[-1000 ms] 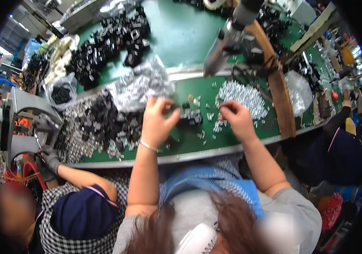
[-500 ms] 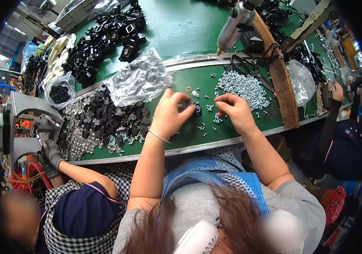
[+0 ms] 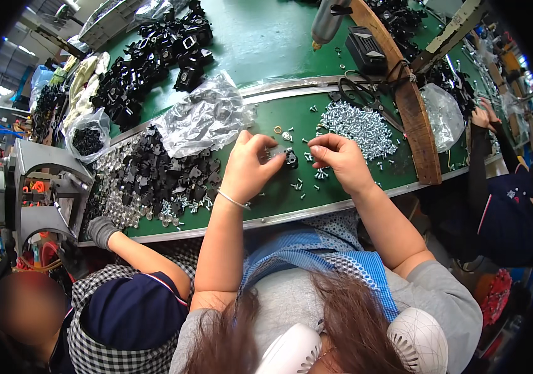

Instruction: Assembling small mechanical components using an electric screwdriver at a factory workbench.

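A small black part (image 3: 290, 158) with a round fitting sits at the fingertips of my left hand (image 3: 249, 167), whose thumb and fingers are closed around its left side. Just right of it, my right hand (image 3: 342, 163) has thumb and forefinger pinched together; whatever they hold is hidden or too small to make out. Loose silver screws (image 3: 297, 185) lie below and between the hands. A brass-coloured ring (image 3: 277, 129) and a small silver round piece (image 3: 287, 136) rest just beyond the black part. Behind my right hand spreads a pile of silver screws (image 3: 360, 131).
A power screwdriver (image 3: 328, 23) hangs over the far side. Scissors (image 3: 366, 96) lie beside a curved wooden strip (image 3: 422, 134) at right. Left are a clear plastic bag (image 3: 201, 115) and a heap of black parts (image 3: 179, 165). A co-worker's gloved hand (image 3: 101, 232) touches the table's front edge.
My right hand has shifted slightly left, toward the black part; my left hand has barely moved. The screwdriver has swung farther away. The left co-worker's gloved hand has come to the table edge.
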A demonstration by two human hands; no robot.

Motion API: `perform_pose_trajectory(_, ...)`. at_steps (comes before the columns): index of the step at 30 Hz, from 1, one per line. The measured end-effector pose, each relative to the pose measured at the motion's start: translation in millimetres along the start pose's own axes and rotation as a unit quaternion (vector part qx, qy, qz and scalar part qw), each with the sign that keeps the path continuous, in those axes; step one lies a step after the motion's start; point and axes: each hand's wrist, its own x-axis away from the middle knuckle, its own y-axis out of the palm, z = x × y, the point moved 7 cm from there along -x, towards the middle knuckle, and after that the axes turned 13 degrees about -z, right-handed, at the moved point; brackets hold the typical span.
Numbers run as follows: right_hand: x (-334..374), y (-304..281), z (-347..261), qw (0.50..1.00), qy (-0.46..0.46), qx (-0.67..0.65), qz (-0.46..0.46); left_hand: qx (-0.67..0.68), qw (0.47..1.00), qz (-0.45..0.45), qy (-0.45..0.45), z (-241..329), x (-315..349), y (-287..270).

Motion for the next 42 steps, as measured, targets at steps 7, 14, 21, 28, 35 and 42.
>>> perform_pose_trajectory(7,-2.7,3.9,-2.1,1.0,0.005,-0.006,0.002,-0.025,0.999,0.018,0.019,2.0,2.8,1.3)
perform_pose_trajectory(14,-16.1,24.2,-9.3,0.998,0.025,-0.036,-0.037,-0.005,0.998,0.053,0.038,-9.4,6.3,7.2)
perform_pose_trajectory(21,-36.9,31.3,-2.1,0.989,0.091,0.061,-0.103,-0.001,0.998,0.053,0.045,-8.4,3.3,4.5)
perform_pose_trajectory(28,-37.4,34.4,7.1,0.984,0.11,0.107,-0.091,-0.036,0.997,0.057,0.023,-7.9,12.7,6.5)
perform_pose_trajectory(35,-29.4,39.5,14.2,0.988,0.133,0.051,-0.057,-0.097,0.99,0.097,0.023,1.7,15.8,9.7)
perform_pose_trajectory(42,-49.2,48.6,9.1,0.998,0.037,-0.048,-0.007,-0.077,0.992,0.1,0.018,-6.5,6.6,-0.6)
